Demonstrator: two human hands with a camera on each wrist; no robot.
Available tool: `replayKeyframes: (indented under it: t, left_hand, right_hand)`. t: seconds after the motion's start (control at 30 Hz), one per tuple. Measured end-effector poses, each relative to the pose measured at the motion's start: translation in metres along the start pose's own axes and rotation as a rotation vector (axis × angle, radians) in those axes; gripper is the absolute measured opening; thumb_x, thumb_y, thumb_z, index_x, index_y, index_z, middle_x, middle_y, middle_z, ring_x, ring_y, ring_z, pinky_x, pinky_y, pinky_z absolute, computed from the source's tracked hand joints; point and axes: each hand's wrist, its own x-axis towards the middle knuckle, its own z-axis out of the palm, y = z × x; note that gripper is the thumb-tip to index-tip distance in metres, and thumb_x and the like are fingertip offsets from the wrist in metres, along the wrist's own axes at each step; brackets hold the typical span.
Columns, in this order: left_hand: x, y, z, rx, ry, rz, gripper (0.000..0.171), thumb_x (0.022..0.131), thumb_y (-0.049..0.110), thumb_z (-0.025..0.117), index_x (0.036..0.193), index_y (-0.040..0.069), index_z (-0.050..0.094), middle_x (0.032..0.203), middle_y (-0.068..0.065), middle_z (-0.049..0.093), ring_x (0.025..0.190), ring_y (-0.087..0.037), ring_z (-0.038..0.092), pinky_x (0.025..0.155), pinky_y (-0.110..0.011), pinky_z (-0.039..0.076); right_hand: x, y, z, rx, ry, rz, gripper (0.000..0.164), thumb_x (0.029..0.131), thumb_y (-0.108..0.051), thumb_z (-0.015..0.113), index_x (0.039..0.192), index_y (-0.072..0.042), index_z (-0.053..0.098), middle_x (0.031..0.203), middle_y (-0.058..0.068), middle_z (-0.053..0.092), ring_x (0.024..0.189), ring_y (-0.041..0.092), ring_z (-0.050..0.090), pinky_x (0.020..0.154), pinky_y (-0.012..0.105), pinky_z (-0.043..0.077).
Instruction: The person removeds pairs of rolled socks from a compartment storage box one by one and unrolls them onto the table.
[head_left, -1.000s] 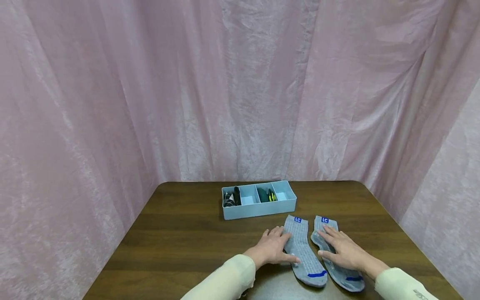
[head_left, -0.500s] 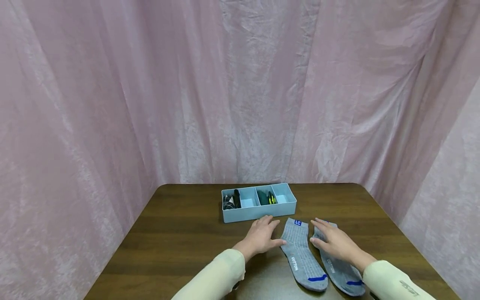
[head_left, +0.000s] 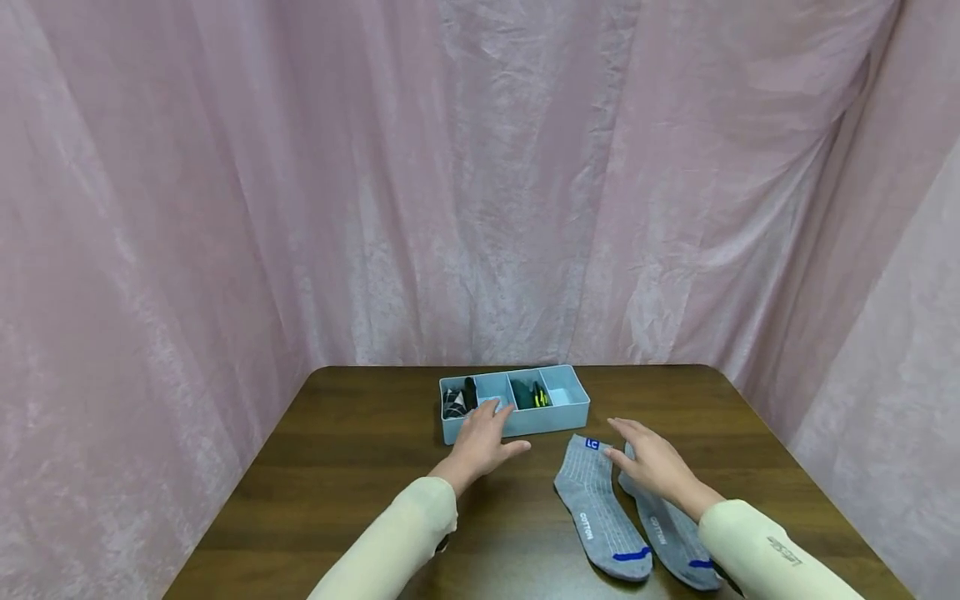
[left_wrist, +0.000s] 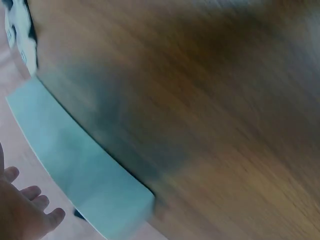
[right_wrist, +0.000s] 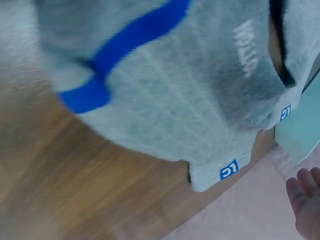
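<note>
Two grey ribbed socks lie flat side by side on the table, with blue toe stripes and blue cuff labels. The left sock (head_left: 600, 508) shows fully, while the right sock (head_left: 671, 533) is partly hidden beneath my right hand (head_left: 656, 467). That hand hovers above it, fingers extended and holding nothing. My left hand (head_left: 480, 442), also holding nothing, reaches with spread fingers to the front of a light blue divided box (head_left: 551, 420). Whether it touches the box I cannot tell. In the left wrist view the box's long side (left_wrist: 75, 155) shows beside the fingers.
The box holds dark patterned items (head_left: 454, 403) at its left end, and dark green (head_left: 522, 394) and black-yellow items (head_left: 540, 395) in another compartment. The wooden table (head_left: 315, 500) ends at a pink curtain (head_left: 487, 208) behind.
My left hand has left the left sock and moved left and forward to the box. My right hand has lifted and shifted forward and left over the socks. The socks stay in place.
</note>
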Motion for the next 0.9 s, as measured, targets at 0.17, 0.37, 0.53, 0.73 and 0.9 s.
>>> replayKeyframes:
  t: [0.17,0.37,0.53,0.73,0.9]
  left_hand:
    - [0.005,-0.022,-0.010,-0.018,0.051,-0.085,0.080,0.088,0.055,0.069,0.150,0.012,0.043,0.156,-0.019,0.033,0.144,-0.037,0.028,0.114,-0.058,0.022]
    - [0.010,-0.045,-0.014,-0.046,0.100,-0.167,0.082,0.088,0.054,0.070,0.151,0.010,0.041,0.155,-0.019,0.033,0.143,-0.038,0.029,0.114,-0.056,0.023]
    - [0.006,-0.060,-0.018,-0.116,0.112,-0.253,0.084,0.088,0.055,0.069,0.152,0.010,0.038,0.157,-0.020,0.029,0.144,-0.038,0.026,0.114,-0.058,0.022]
    - [0.002,-0.074,-0.018,-0.193,0.118,-0.317,0.087,0.089,0.054,0.067,0.155,0.007,0.033,0.159,-0.021,0.024,0.145,-0.041,0.024,0.113,-0.061,0.021]
    - [-0.001,-0.084,-0.014,-0.227,0.108,-0.361,0.089,0.090,0.054,0.066,0.156,0.007,0.029,0.158,-0.022,0.026,0.144,-0.041,0.025,0.112,-0.063,0.022]
  right_hand:
    - [0.013,-0.005,0.001,0.006,-0.001,0.018,0.056,0.095,-0.027,0.068,0.140,0.003,0.052,0.138,0.026,0.052,0.125,0.044,0.051,0.099,0.060,0.042]
    - [0.031,-0.011,0.006,0.020,-0.019,0.048,0.059,0.095,-0.029,0.067,0.141,0.003,0.050,0.141,0.025,0.051,0.128,0.044,0.049,0.101,0.060,0.040]
    - [0.046,-0.020,0.010,0.051,-0.010,0.052,0.059,0.095,-0.029,0.068,0.140,0.005,0.050,0.140,0.026,0.051,0.127,0.044,0.050,0.101,0.060,0.040]
    - [0.067,-0.029,0.013,0.129,-0.001,0.104,0.060,0.096,-0.030,0.066,0.142,0.005,0.049,0.141,0.026,0.050,0.127,0.044,0.049,0.103,0.058,0.040]
    - [0.085,-0.039,0.019,0.199,-0.009,0.171,0.061,0.096,-0.030,0.065,0.143,0.006,0.047,0.140,0.027,0.050,0.126,0.043,0.050,0.102,0.057,0.041]
